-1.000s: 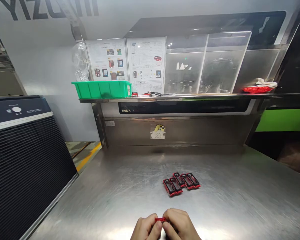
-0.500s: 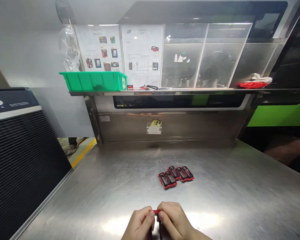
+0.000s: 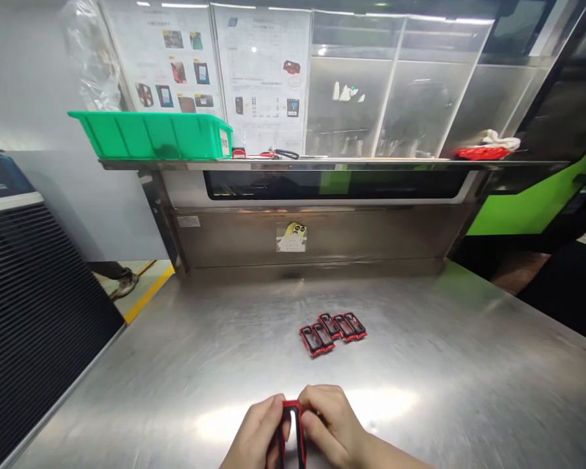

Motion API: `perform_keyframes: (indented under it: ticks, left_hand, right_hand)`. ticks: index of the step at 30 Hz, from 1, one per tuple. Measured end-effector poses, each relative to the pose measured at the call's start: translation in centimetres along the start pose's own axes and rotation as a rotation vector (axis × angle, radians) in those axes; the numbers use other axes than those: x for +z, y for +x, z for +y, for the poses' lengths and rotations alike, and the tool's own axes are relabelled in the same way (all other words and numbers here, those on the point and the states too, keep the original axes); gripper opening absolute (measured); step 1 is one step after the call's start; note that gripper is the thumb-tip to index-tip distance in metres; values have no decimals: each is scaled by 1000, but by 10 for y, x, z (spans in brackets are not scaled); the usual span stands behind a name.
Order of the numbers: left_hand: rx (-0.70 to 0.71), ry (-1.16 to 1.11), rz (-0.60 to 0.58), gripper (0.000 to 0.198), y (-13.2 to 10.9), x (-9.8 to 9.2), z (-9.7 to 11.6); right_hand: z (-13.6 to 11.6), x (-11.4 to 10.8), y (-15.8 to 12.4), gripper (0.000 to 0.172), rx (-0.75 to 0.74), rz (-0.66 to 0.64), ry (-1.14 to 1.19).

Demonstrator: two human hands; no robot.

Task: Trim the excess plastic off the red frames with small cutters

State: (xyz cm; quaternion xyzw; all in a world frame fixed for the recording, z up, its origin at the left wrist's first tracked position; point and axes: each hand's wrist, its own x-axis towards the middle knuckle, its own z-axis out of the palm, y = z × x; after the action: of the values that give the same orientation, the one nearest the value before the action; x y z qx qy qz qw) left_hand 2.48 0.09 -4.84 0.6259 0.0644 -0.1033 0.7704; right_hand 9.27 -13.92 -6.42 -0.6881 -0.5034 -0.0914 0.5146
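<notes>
Left hand [image 3: 256, 433], right hand [image 3: 328, 420] — both pinching red-black frame [image 3: 292, 404]; matching frames [image 3: 333, 332] lie ahead on steel bench [image 3: 449, 365].

The red-and-black frame [image 3: 291, 404] now stands upright between the hands [image 3: 329, 420]

Brushed stainless steel tabletop [image 3: 420, 365], glare near front edge. Mid-surface: tight cluster of black-and-red rectangular frames [image 3: 333, 332], lying flat, edges overlapping. Steel shelf [image 3: 351, 165] above back of tabletop: green plastic bin [image 3: 149, 135] at left end, small red-and-black items [image 3: 278, 154] just beside it, red bundle [image 3: 482, 153] under white cloth [image 3: 502, 139] toward right end.
</notes>
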Motion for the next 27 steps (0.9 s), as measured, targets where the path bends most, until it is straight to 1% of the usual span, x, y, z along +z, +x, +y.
perform_keyframes:
  ticks: [3, 6, 9, 11, 13, 15, 18, 20, 22, 25, 27]
  left_hand:
    - [4, 79, 17, 62, -3, 2, 5]
    - [0, 126, 14, 62, -4, 2, 6]
    - [-13, 133, -5, 62, -2, 1, 2]
    - [-3, 107, 10, 61, -1, 0, 0]
    - [38, 87, 48, 60, 0, -1, 0]
    - [90, 115, 83, 59, -1, -3, 1]
    - [218, 257, 99, 57, -3, -5, 1]
    - [339, 353, 111, 55, -4, -7, -1]
    - [418, 450, 133, 50, -5, -9, -4]
    - [444, 570, 170, 40, -4, -10, -6]
    - [437, 576, 179, 40, -4, -10, -5]
  right_hand:
    - [-2, 2, -1, 51, 68, -4, -13]
    - [-5, 3, -1, 53, 124, -16, 9]
    - [-6, 1, -2, 56, 171, -25, 90]
    - [-6, 0, -2, 57, 195, -48, 132]
    - [-6, 0, -2, 54, 234, -90, 177]
    - [-7, 2, -2, 46, 283, -143, 213]
    - [-8, 5, -2, 31, 340, -129, 205]
    - [-8, 6, -3, 26, 349, -110, 172]
    - [-9, 7, -4, 23, 343, -120, 149]
    - [-10, 8, -5, 21, 368, -136, 177]
    - [-10, 9, -4, 23, 424, -135, 219]
